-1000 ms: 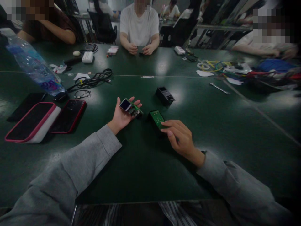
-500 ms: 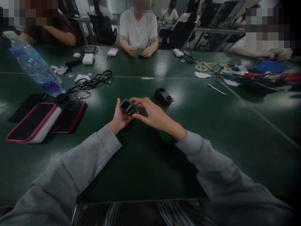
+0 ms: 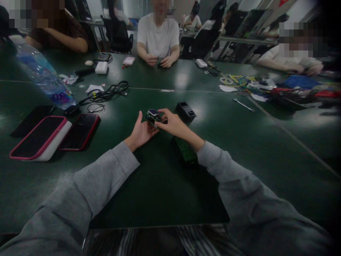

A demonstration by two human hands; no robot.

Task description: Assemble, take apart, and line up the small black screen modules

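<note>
A small green circuit board with a little screen (image 3: 153, 112) is held over the table, tilted with its screen side up. My right hand (image 3: 176, 124) pinches its right side between thumb and fingers. Under and beside the board, my left hand (image 3: 141, 133) cups it, the thumb raised apart and the fingers curled below; the exact contact is hidden. A black case with key openings (image 3: 186, 111) lies just beyond my right hand. Below my right wrist lies a dark box-shaped part with a green board-like top (image 3: 185, 151).
At left are a red-edged phone (image 3: 81, 131), a pink-rimmed phone (image 3: 39, 138) and a tilted water bottle (image 3: 45, 76). Black cables (image 3: 109, 92) lie behind them. A wrench (image 3: 243, 105) and a tangle of wires (image 3: 277, 87) sit at right. People sit across the table (image 3: 133, 199).
The circuit board has tipped and moved slightly right and up, turning its screen away. My right hand has shifted with it, uncovering more of the green-topped part.
</note>
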